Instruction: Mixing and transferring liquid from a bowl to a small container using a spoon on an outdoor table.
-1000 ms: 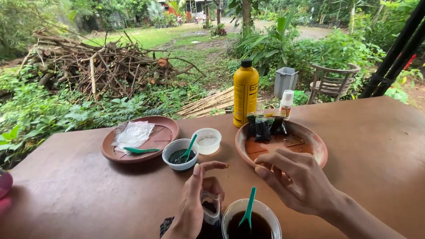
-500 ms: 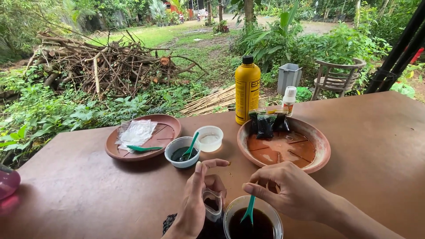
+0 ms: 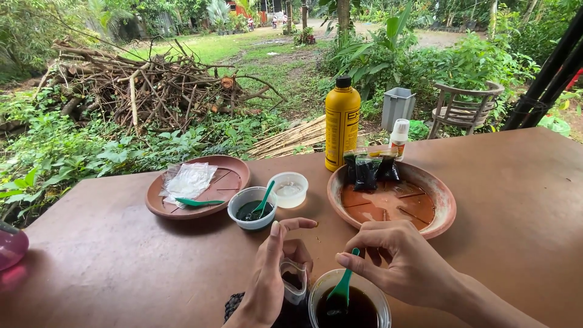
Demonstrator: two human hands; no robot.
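At the bottom centre of the frame the left hand [image 3: 270,282] is closed around a small clear bag [image 3: 294,280], fingers curled on it and the thumb raised, the bag's mouth held open and upright with something dark inside. Just to its right the right hand [image 3: 401,267] pinches the handle of a green spoon [image 3: 341,290] between thumb and fingertips; the spoon's bowl dips into dark liquid in a cup [image 3: 322,288] at the bottom edge, touching or nearly touching the bag. Everything stands on a brown table [image 3: 121,267]. Above the hands, centre frame, a small bowl [image 3: 235,203] holds dark green paste and a second green spoon [image 3: 265,197], and a little clear tub [image 3: 290,189] sits just beside it to the right. Left of them a brown dish [image 3: 228,182] carries a crumpled clear bag [image 3: 188,180] and a third green spoon [image 3: 197,201]. To the right, a larger brown dish [image 3: 446,206] holds a few small dark packets [image 3: 367,171] at its far rim. Behind it, at the table's far edge, stand a tall yellow bottle [image 3: 342,124] with a black cap and a small white bottle [image 3: 399,136]. A pink object [image 3: 11,248] shows at the left edge. Beyond the table lie a pile of branches [image 3: 146,88] in the upper left and a chair [image 3: 464,109] in the upper right.
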